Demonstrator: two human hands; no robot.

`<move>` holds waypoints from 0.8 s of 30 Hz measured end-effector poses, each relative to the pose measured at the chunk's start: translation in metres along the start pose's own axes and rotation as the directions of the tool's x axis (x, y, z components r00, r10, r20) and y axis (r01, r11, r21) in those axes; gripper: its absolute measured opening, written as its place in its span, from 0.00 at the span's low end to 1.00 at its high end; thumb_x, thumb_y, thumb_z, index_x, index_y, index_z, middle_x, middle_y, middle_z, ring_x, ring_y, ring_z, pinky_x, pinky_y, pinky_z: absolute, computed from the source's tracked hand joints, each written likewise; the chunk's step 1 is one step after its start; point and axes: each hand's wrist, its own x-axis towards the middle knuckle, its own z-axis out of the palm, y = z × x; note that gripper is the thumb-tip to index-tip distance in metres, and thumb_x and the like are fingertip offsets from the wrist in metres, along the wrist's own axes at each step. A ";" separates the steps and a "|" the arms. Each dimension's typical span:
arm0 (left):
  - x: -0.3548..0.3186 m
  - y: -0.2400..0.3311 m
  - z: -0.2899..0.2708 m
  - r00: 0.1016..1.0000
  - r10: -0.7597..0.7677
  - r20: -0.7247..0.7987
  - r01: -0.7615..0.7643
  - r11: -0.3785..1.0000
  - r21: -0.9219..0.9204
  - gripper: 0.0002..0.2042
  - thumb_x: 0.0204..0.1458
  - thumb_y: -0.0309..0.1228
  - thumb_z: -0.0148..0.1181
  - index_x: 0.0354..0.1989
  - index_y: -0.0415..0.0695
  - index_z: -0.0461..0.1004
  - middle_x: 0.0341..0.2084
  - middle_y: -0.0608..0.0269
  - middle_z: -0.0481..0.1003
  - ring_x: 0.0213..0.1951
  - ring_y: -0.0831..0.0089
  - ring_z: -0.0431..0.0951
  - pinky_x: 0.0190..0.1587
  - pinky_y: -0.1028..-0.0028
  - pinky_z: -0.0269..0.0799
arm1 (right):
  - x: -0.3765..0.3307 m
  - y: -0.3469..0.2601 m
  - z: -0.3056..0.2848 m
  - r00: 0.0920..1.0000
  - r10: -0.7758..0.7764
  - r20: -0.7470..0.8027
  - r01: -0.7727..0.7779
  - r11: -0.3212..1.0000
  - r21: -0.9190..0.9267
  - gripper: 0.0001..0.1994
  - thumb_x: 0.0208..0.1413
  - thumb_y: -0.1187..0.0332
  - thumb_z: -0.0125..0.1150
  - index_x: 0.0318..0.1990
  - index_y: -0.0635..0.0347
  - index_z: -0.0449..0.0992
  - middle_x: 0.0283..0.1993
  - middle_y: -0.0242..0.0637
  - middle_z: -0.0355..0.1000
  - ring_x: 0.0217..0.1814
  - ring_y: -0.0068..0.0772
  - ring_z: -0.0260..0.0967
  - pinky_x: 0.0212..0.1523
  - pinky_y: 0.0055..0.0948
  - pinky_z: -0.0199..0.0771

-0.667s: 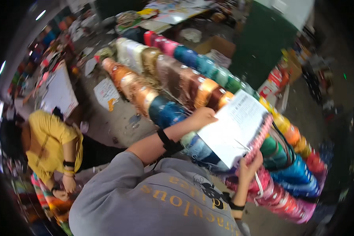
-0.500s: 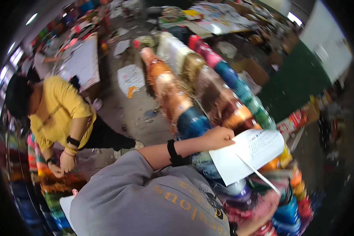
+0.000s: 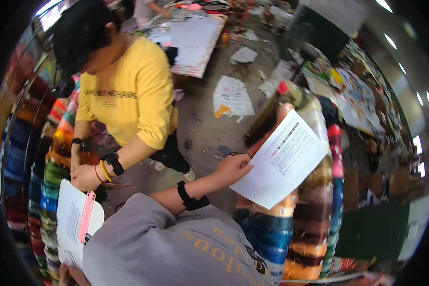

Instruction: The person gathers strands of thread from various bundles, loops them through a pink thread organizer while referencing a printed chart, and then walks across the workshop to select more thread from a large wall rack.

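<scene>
My left hand (image 3: pixel 234 169), with a black band on its wrist, is closed on the edge of a white printed sheet of paper (image 3: pixel 283 164). The sheet bears a table of small marks and lies tilted over a row of shiny coloured thread skeins (image 3: pixel 276 233). At the lower right rim my right hand (image 3: pixel 379 279) is only partly in view and smeared by motion. A thin whitish strip (image 3: pixel 319 280) runs along the lower edge toward it; whether the fingers grip it cannot be made out.
A person in a yellow top (image 3: pixel 145 90) stands at the left, both hands low over another skein row (image 3: pixel 50 202). Beside them are white papers (image 3: pixel 67 224) with a pink strip, and another person's fingers (image 3: pixel 66 274). A white-topped table (image 3: pixel 195 40) stands farther back; papers (image 3: pixel 233 97) litter the floor.
My view has swung left, bringing the person in yellow closer and the pink strip into sight. The sheet in my left hand has tipped up; my right hand has moved to the rim.
</scene>
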 end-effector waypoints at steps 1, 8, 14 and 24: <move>0.002 -0.007 -0.016 0.998 -0.040 -0.046 0.042 0.998 0.047 0.10 0.50 0.36 0.58 0.28 0.42 0.71 0.16 0.60 0.70 0.19 0.68 0.70 0.24 0.69 0.64 | -0.009 0.002 0.043 0.991 0.039 0.126 -0.047 0.997 0.063 0.20 0.52 0.73 0.58 0.53 0.64 0.64 0.48 0.43 0.66 0.49 0.35 0.66 0.48 0.30 0.70; -0.014 -0.068 -0.073 0.939 -0.249 -0.237 0.321 0.883 0.343 0.11 0.52 0.40 0.55 0.28 0.44 0.70 0.18 0.55 0.73 0.24 0.56 0.75 0.26 0.63 0.67 | -0.140 -0.031 0.312 0.195 -0.216 0.957 -0.461 0.841 0.284 0.18 0.44 0.77 0.57 0.47 0.63 0.70 0.56 0.42 0.63 0.59 0.37 0.60 0.58 0.30 0.58; -0.006 -0.083 -0.104 0.879 -0.351 -0.324 0.452 0.831 0.324 0.11 0.52 0.39 0.54 0.27 0.44 0.68 0.17 0.55 0.73 0.23 0.55 0.75 0.25 0.62 0.67 | -0.211 -0.064 0.465 0.076 -0.508 0.858 -0.580 0.677 0.453 0.19 0.42 0.81 0.55 0.47 0.63 0.71 0.53 0.42 0.65 0.59 0.39 0.61 0.59 0.31 0.57; 0.092 -0.116 -0.157 0.621 -0.445 -0.645 0.643 0.760 0.094 0.11 0.51 0.38 0.56 0.27 0.44 0.68 0.14 0.56 0.72 0.18 0.57 0.74 0.22 0.64 0.67 | -0.366 -0.088 0.772 0.080 -0.657 0.749 -0.658 0.530 0.535 0.19 0.42 0.76 0.60 0.46 0.62 0.71 0.50 0.41 0.66 0.56 0.37 0.64 0.56 0.28 0.61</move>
